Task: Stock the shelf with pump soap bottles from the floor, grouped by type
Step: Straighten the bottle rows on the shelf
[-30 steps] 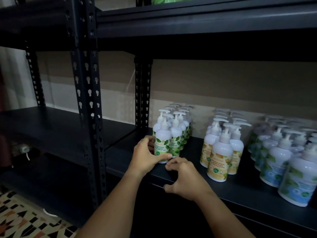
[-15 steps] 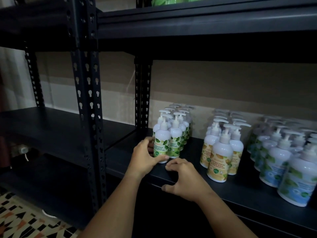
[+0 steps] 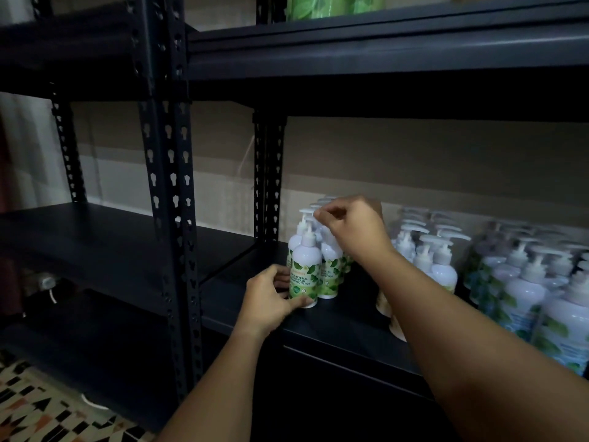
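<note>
On the black shelf (image 3: 318, 327) stand three groups of white pump soap bottles. The front green-leaf bottle (image 3: 305, 269) heads the left group. My left hand (image 3: 271, 298) grips its base from the left. My right hand (image 3: 350, 231) is raised over that group, fingertips pinching the pump head of the front green-leaf bottle. The orange-label bottles (image 3: 436, 253) form the middle group, partly hidden by my right forearm. The blue-green-label bottles (image 3: 535, 288) fill the right side.
A perforated black upright (image 3: 169, 199) stands left of my hands, with a second post (image 3: 267, 173) at the back. A bare dark shelf (image 3: 79, 237) lies to the left. Green items (image 3: 331, 4) sit on the shelf above. Patterned floor tiles (image 3: 38, 409) show at the bottom left.
My right hand has lifted from the shelf edge up to the pump heads of the green-leaf bottles. My left hand stays on the front bottle's base.
</note>
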{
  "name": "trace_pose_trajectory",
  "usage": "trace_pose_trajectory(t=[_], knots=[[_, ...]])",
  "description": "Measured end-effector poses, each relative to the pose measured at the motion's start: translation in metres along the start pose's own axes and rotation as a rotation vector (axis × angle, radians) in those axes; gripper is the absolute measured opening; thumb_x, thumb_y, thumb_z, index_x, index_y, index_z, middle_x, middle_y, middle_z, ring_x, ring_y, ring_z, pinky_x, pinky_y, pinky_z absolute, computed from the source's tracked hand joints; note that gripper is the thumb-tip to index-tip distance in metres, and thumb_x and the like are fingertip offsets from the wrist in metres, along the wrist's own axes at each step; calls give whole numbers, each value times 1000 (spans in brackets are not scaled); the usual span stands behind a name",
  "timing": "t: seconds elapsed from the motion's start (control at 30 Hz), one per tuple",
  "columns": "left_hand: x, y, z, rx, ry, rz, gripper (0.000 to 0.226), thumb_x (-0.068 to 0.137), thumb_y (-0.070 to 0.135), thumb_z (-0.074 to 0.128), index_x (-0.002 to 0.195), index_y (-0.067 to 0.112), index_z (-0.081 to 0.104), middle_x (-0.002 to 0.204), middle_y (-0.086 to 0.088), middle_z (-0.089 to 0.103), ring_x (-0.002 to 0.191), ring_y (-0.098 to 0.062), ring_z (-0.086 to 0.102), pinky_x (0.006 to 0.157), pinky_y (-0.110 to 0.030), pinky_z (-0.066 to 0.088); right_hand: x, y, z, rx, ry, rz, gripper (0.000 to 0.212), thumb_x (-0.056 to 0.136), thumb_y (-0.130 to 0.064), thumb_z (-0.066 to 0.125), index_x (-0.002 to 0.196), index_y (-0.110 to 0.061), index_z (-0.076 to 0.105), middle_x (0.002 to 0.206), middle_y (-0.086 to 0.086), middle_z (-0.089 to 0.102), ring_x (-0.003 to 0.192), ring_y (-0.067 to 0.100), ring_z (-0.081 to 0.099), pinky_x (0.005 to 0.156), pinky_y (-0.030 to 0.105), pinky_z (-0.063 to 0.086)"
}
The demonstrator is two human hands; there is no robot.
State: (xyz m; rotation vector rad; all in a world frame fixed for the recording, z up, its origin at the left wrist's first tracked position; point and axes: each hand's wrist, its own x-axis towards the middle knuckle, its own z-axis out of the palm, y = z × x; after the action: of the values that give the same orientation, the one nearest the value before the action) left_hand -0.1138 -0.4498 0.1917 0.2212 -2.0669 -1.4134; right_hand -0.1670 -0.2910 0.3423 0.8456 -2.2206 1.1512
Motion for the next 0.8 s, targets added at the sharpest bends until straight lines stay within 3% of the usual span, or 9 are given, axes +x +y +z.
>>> trace_pose_trajectory(t=[0.13,0.3,0.53,0.63,0.73,0.8], knots=[[-1,1,0,1,2,-1,57,58,8,101,104,11,69,95,0,74,88,-5,73,77,-18,60,5,2,-2,-25,-23,-18,7,89,-14,78,91,-9,83,89,1,78,72,7,65,66,-3,40],[-1,4,-1,16,-6,8,58,59,11,102,106,13,68,96,1,74,90,-5,73,79,-18,60,10,8,1,-18,-70,10,10,93,-15,76,98,-9,82,99,5,76,81,13,68,89,27,56],[-1,2,0,18,-5,22,59,57,13,102,107,10,70,96,1,74,92,-8,73,80,-20,61,-6,11,3,28,-5,5,16,95,-21,73,106,-11,79,92,2,76,81,15,70,87,31,57],[-1,2,-2,35,-19,18,67,53,22,105,109,14,69,99,4,74,95,-6,72,83,-19,60,-45,24,13,26,18,138,26,98,-33,67,115,-13,71,99,5,75,87,19,70,81,29,55],[-1,6,-6,8,-12,-16,71,59,30,102,116,18,62,108,4,70,101,-4,68,81,-13,55,-94,49,35,-168,-173,263,32,96,-35,68,119,-13,64,113,12,71,99,26,67,84,33,54],[0,8,-10,-24,-7,-45,73,69,39,96,128,21,55,115,3,66,106,-3,64,80,-11,51,-113,61,49,-222,-285,305,55,93,-40,70,137,-11,54,130,14,60,119,29,59,97,35,50]])
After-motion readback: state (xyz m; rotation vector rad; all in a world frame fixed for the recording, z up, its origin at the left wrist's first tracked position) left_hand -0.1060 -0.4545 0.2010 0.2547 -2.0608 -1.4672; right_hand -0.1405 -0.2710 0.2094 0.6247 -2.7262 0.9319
